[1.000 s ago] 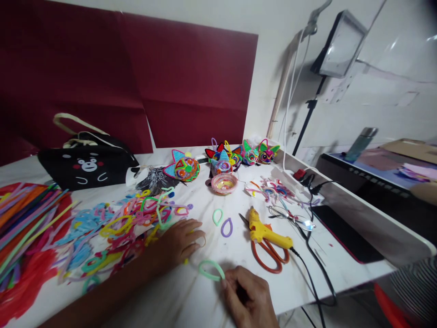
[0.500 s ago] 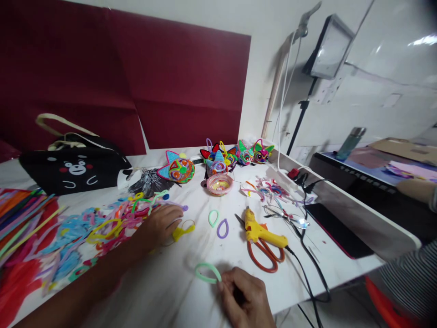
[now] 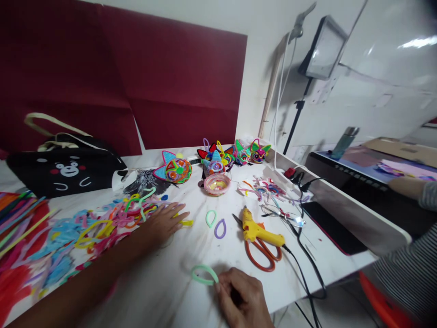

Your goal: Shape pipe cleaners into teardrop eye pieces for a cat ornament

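Mint-green loop juts from your right hand above the near part of the white table, one end pinched between thumb and forefinger, the other fingers curled in. Expect it to be very light, soft and bendy, easily squashed out of its oval, so the end you're pinching seems the safest hold. Your left hand is palm down, fingers loosely spread, gripping nothing that shows, beside the pile of coloured pieces; whether it touches the yellow piece, I can't tell.
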Demonstrator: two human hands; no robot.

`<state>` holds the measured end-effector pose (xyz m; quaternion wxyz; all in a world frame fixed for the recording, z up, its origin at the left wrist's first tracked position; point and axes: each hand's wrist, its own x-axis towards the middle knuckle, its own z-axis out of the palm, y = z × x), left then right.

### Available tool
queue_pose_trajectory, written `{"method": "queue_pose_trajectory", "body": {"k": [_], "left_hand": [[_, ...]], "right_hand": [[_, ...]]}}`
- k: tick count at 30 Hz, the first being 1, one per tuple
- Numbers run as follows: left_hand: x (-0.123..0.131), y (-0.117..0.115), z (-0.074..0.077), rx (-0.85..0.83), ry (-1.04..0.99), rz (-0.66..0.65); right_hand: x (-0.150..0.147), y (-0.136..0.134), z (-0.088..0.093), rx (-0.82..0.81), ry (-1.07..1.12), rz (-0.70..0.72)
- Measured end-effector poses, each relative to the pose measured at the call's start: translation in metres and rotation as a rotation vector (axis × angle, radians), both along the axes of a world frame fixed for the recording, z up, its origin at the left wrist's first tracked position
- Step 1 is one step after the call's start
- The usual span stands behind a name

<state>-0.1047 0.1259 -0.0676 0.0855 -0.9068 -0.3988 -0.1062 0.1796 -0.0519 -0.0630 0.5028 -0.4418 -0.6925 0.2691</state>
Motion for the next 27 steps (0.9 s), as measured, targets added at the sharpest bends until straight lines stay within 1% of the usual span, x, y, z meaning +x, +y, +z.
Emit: {"method": "queue_pose_trajectory", "body": {"k": [3, 7, 9, 12, 18, 20, 23, 27], "left_hand": [[-0.003, 0.015, 0.001, -0.001, -0.038, 0.035], [-0.002, 0.02, 0.007, 0.021, -0.121, 0.051], [0.001, 0.018, 0.011, 0.027, -0.156, 0.048], [0.008, 0.013, 0.02, 0.028, -0.203, 0.074], [0.019, 0.0, 0.047, -0.037, -0.271, 0.116], [0.022, -0.004, 0.053, -0.056, -0.291, 0.121], [0.025, -0.01, 0.053, -0.083, -0.299, 0.1], [0.026, -0.01, 0.038, -0.048, -0.297, -0.009]], "right_hand": [[-0.004, 0.001, -0.004, -0.027, 0.032, -0.039], [-0.007, 0.002, -0.006, -0.022, 0.057, -0.083], [-0.007, 0.002, -0.005, -0.022, 0.063, -0.085], [-0.005, 0.002, -0.003, -0.042, 0.056, -0.046], [-0.002, 0.0, -0.001, -0.03, 0.068, -0.023], [-0.002, 0.0, -0.001, -0.026, 0.067, -0.018], [-0.001, -0.001, 0.002, -0.025, 0.072, -0.008], [0.0, -0.001, 0.005, -0.029, 0.06, 0.004]]}}
